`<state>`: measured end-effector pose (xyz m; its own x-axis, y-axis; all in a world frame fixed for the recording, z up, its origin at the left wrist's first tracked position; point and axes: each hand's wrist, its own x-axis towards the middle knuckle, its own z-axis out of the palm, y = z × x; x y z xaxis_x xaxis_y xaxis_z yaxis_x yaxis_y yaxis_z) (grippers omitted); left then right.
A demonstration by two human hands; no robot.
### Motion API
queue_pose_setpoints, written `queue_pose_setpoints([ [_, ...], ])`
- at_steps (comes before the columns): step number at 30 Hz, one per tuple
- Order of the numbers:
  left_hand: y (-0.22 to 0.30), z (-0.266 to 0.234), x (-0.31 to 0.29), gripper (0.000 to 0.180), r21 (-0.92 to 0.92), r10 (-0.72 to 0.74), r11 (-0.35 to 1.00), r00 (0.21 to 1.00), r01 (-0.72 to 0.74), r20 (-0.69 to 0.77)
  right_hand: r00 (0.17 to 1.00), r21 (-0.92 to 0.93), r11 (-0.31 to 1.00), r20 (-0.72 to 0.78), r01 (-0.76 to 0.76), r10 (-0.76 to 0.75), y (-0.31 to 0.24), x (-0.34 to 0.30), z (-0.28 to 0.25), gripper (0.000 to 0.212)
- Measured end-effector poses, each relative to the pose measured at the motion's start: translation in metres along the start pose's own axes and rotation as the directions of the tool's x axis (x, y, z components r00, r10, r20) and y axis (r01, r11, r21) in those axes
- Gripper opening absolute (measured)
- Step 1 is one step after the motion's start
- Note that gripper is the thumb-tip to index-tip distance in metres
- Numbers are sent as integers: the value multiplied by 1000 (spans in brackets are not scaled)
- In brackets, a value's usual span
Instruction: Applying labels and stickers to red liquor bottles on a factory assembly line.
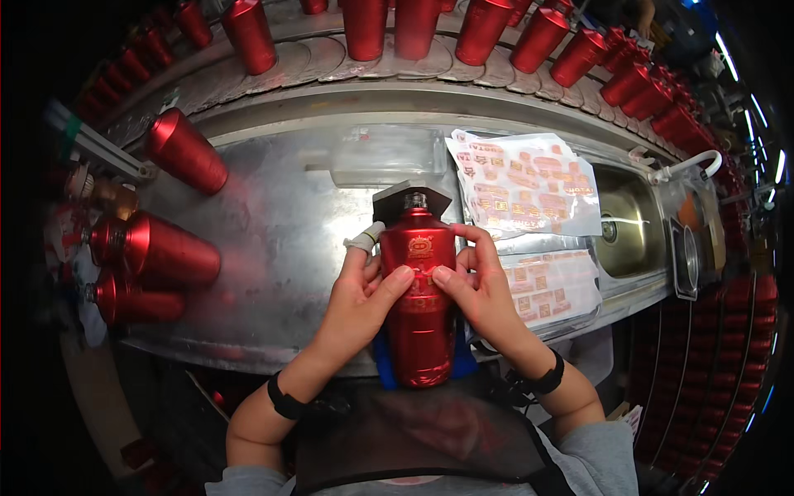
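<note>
A shiny red bottle (420, 331) with gold printing lies in front of me, its open neck pointing away. The neck rests at a dark angular holder (385, 201), and a bit of blue material (384, 357) shows under the lower end. My left hand (357, 304) grips the bottle's left side, with a pale cover on one fingertip. From the right side my right hand (486, 291) holds it too. Both thumbs press on the front face, close together over the printed area. The fingertips behind the bottle are partly hidden.
Label sheets (529, 186) lie to the right, beside a metal sink (633, 223). A clear plastic box (389, 157) stands beyond the holder. Several red bottles (172, 258) are at the left of the metal table (265, 281). More bottles stand along a curved conveyor (314, 62) at the back.
</note>
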<state>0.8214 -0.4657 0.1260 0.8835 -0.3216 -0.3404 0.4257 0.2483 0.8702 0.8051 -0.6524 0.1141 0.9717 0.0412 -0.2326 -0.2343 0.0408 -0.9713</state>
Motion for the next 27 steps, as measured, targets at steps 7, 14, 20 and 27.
queue_pose_setpoints([
  [7,8,-3,1,71,8,-43,999,999,43,-24,1000,-33,999,-20,16,-17,0,1,2,60],
  [14,0,-2,2,72,0,-14,1000,1000,14,-2,999,-215,977,-40,2,-11,-4,3,3,66],
  [20,-2,-10,5,75,-30,0,1000,1000,0,20,999,-172,985,-35,20,-26,-2,7,5,67],
  [27,7,-2,8,76,60,-8,998,999,6,33,996,-136,988,-48,74,-81,-3,7,6,64],
])
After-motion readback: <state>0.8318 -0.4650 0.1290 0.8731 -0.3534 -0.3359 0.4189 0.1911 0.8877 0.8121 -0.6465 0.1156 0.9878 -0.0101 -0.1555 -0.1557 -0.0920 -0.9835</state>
